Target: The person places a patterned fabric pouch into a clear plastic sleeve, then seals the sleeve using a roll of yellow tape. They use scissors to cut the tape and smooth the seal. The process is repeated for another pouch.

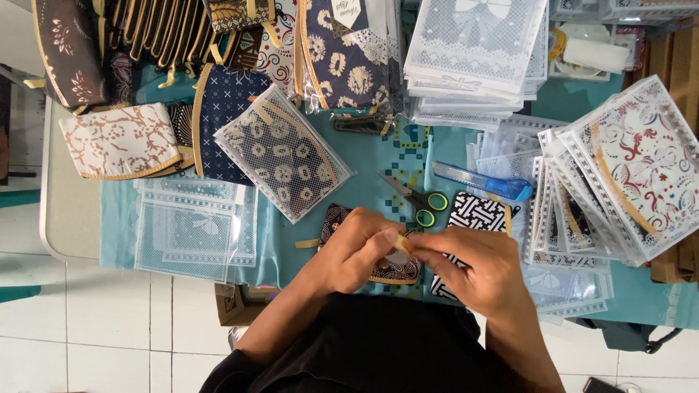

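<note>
Teal cloth (364, 156) covers a work table crowded with stacks of lace-printed plastic sleeves (473, 51) and batik pouches. Near the front edge, a dark brown batik pouch (386, 269) lies under both hands. Left hand (357, 251) and right hand (473, 269) meet, fingertips pinched narrowly on 1 small pale tag (402, 244), seemingly mid-fastening; steady alignment comes next. Green-handled scissors (422, 204) lie just beyond.

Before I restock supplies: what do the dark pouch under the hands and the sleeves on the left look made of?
Dark pouch: seemingly batik-printed cloth, matte, with tan edge binding. Sleeves: clear glossy plastic film printed with white lace pattern; the glare suggests it. Both hands pinch a small tan piece.
</note>
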